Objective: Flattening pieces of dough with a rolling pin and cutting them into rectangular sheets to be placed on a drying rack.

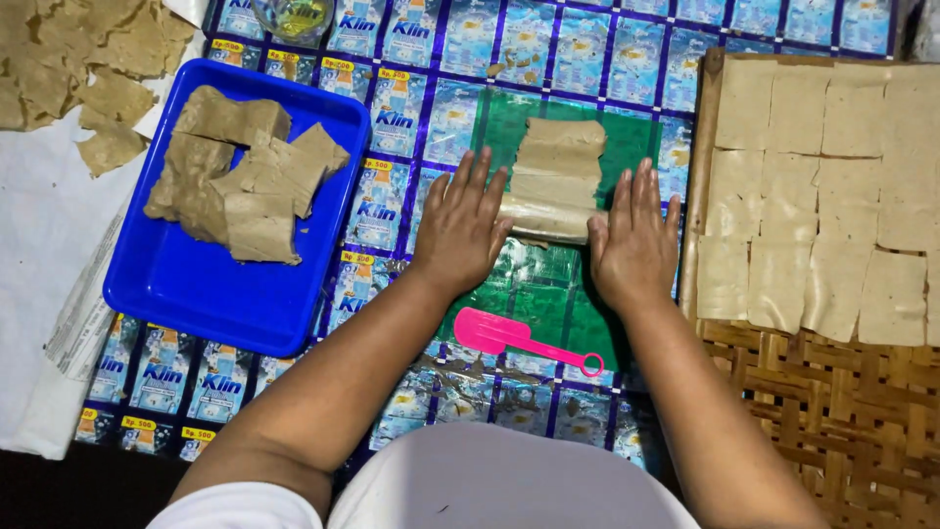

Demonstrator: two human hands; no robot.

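A pale roller lies across a flattened strip of tan dough on a green plastic sheet. My left hand presses flat on the roller's left end, fingers spread. My right hand presses flat on its right end. Both palms face down. A pink plastic scraper rests on the green sheet between my forearms.
A blue tray at left holds rough slabs of tan dough. A woven bamboo tray at right carries several flat dough squares. Dough scraps lie on white paper at top left. A small glass bowl stands at the top edge.
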